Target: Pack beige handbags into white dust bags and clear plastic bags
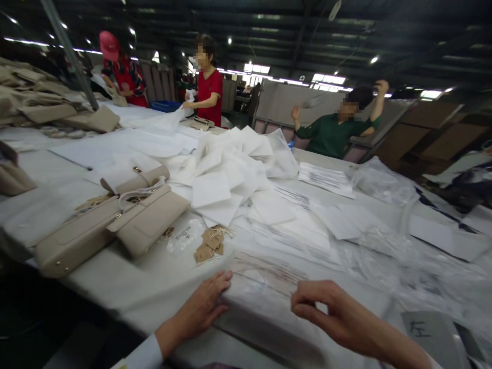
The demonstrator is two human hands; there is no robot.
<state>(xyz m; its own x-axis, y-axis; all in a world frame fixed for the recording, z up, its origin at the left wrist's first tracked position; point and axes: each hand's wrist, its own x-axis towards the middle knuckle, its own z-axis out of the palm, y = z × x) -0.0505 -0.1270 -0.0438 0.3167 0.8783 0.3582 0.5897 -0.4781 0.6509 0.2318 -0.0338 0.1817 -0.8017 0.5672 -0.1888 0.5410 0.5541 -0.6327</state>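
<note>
In front of me lies a boxy, pale item in a clear plastic bag (265, 312) with printed lines on top; what is inside is only dimly seen. My left hand (205, 305) rests against its left end, fingers stretched and thumb apart. Over the right end, my right hand (326, 310) is closed, thumb and curled fingers pinching at the plastic. Just beyond are brown paper tags (210, 245) with strings and a small clear printed bag (186, 236). Beige handbags (149, 220) lie to the left.
White foam sheets (223, 174) are heaped mid-table, with flat printed plastic bags (295, 225) beside them. Loose clear plastic (407, 266) spreads at right, near a grey marked piece (432, 333). Three co-workers stand across the table; more beige bags (57, 102) are piled far left.
</note>
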